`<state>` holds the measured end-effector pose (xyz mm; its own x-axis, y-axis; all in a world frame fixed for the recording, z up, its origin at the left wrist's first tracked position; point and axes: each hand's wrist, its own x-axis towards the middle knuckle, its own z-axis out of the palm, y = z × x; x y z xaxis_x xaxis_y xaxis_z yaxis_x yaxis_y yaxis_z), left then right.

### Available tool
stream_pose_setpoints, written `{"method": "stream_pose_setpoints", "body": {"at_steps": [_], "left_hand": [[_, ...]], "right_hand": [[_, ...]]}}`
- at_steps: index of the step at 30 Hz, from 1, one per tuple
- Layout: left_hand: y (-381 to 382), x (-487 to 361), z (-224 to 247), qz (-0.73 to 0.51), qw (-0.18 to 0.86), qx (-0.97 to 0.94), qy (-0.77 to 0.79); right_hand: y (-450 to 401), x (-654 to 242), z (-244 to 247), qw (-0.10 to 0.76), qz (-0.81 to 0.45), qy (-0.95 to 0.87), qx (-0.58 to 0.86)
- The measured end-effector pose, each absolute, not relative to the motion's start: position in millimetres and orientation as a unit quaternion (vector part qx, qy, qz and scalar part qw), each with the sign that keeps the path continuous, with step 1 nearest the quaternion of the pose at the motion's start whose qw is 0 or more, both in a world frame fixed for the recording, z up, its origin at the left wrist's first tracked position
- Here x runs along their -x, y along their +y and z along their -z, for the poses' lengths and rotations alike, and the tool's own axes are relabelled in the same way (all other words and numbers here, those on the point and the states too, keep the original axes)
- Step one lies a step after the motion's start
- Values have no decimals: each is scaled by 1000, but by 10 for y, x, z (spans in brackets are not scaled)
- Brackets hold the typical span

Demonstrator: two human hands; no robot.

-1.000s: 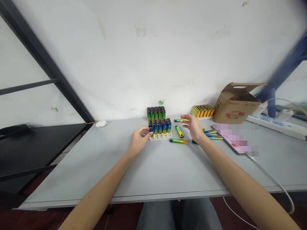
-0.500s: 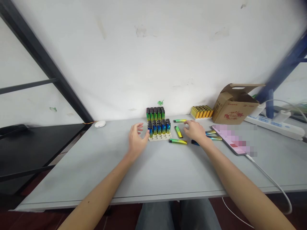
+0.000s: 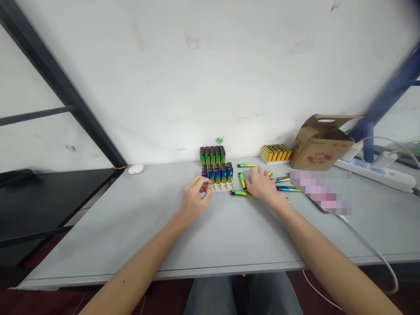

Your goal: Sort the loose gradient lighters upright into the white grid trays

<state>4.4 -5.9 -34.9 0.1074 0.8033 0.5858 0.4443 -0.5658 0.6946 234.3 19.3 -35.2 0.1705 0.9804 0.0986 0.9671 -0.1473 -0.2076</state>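
Note:
A white tray (image 3: 226, 188) holds rows of upright blue-and-gold lighters (image 3: 217, 175); its front row of holes shows. My left hand (image 3: 196, 194) is at the tray's front left corner, thumb and fingertips pinched together; whatever lies between them is hidden. My right hand (image 3: 263, 186) is low over loose lighters right of the tray, fingers spread. By its thumb side lie a tilted yellow-green lighter (image 3: 242, 180) and another green lighter (image 3: 241, 193). Past its outer side lie two blue-and-gold lighters, one being the nearer lighter (image 3: 288, 189). Parts of others are covered by the hand.
Behind the tray stands a block of green lighters (image 3: 213, 156). A tray of yellow lighters (image 3: 277, 154) sits by the wall, beside an open cardboard box (image 3: 318, 151). A phone (image 3: 316, 192) with a cable, a power strip (image 3: 377, 173) and a white case (image 3: 135, 169) are on the table.
My left hand has moved slightly right and toward me to the tray's front corner, its fingers closing. My right hand has spread its fingers and settled lower over the loose lighters.

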Motion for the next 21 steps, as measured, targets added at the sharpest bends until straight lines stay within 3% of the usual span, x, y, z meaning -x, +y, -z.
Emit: {"method": "stream_pose_setpoints", "body": {"at_steps": [7, 14, 21], "left_hand": [[-55, -35, 352, -506, 176, -727, 430], [-52, -17, 371, -460, 136, -768, 424], [-52, -13, 373, -460, 109, -782, 407]], "right_hand": [[266, -2451, 278, 211, 17, -683, 699], [290, -2684, 238, 43, -24, -631, 774], [251, -2591, 246, 48, 10, -688, 724]]}}
